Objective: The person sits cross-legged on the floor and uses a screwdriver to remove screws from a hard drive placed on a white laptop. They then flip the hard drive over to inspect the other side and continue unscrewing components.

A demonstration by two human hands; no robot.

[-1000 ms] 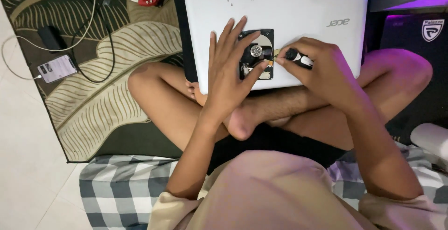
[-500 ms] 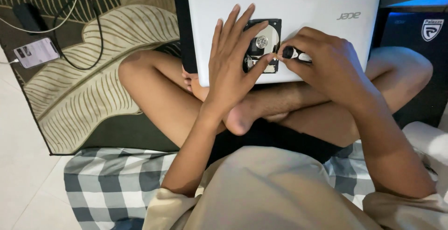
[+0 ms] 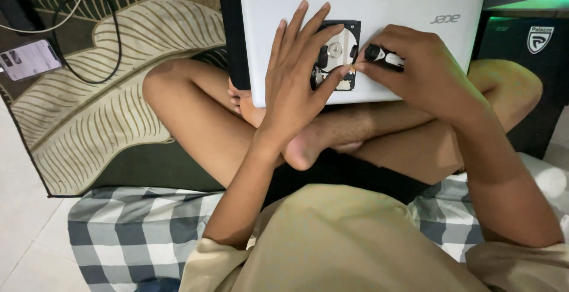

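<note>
head view: an opened hard disk drive (image 3: 335,55), its shiny platter exposed, is seen lying on the white lid of a closed laptop (image 3: 379,7) that is rested across the crossed legs of a seated person. the drive is set at about 12 o'clock from the person's lap, with its long axis running roughly 12 to 6. the left hand (image 3: 296,73) is spread flat, not clenched, over the drive's 9 o'clock side; its fingers are fanned toward 12 o'clock and the thumb tip is pressed at the lower right corner of the drive, so the drive is pinned rather than grasped. the right hand (image 3: 415,70) is closed around a small black-and-silver tool, likely a screwdriver (image 3: 384,57), which is held nearly level with its tip pointed toward 9 o'clock, at the drive's right edge. the tool's tip is nearest the drive's 3 o'clock side, just beside the left thumb. at 9 o'clock, well apart, a phone (image 3: 28,59) and cables are seen on a leaf-patterned rug (image 3: 118,126). a checked cloth (image 3: 130,238) is seen at 7 o'clock.
</note>
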